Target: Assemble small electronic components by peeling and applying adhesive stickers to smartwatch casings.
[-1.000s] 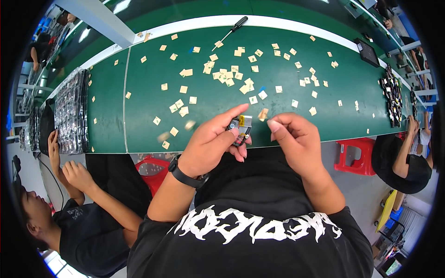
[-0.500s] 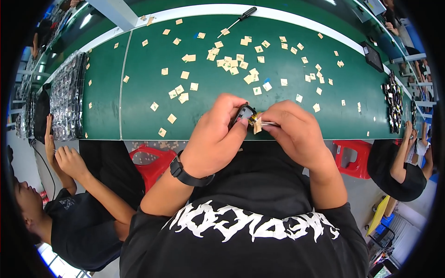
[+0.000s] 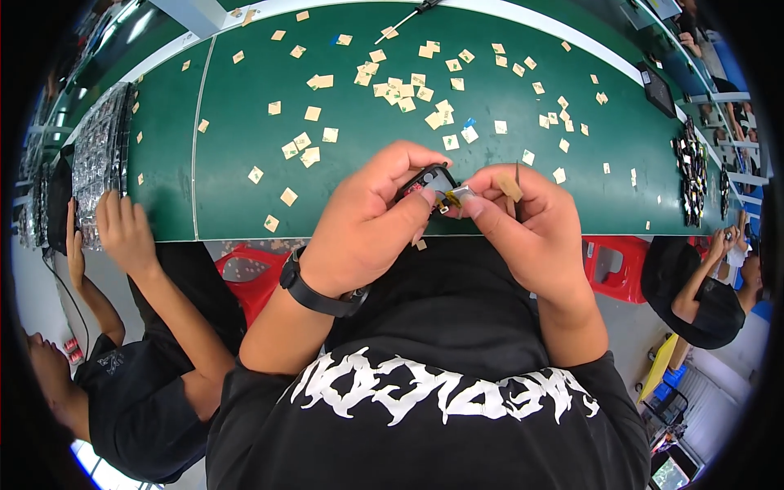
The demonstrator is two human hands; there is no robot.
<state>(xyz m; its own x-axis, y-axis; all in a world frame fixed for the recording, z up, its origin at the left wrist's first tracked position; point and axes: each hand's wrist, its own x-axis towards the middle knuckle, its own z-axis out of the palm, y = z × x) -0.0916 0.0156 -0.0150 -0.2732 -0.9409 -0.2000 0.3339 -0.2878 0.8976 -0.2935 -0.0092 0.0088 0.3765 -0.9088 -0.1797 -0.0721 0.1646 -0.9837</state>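
Note:
My left hand (image 3: 367, 220) is closed around a small black device casing (image 3: 433, 176) with a grey inside, its thumb pressed on the near edge. Just right of it, my right hand (image 3: 539, 224) pinches a small silver part (image 3: 461, 193) between thumb and forefinger. Yellow film shows between this part and the casing. Tucked among the same hand's fingers is a thin pointed tool, seemingly tweezers (image 3: 517, 169), with a tan paper square (image 3: 510, 188) on it. Most of the tool is hidden by the hand.
Many tan paper squares (image 3: 313, 113) are scattered over the green table (image 3: 245, 196). A screwdriver (image 3: 408, 20) lies at the far edge. Stacked clear trays (image 3: 100, 163) stand left, near a co-worker's hand (image 3: 126, 229). Dark small parts (image 3: 691, 180) are piled right, below a black box (image 3: 656, 90).
The tool has swung from pointing left at the casing to pointing up among my right fingers, carrying the paper square. My right thumb and forefinger now pinch the silver part. The co-worker's hand has risen.

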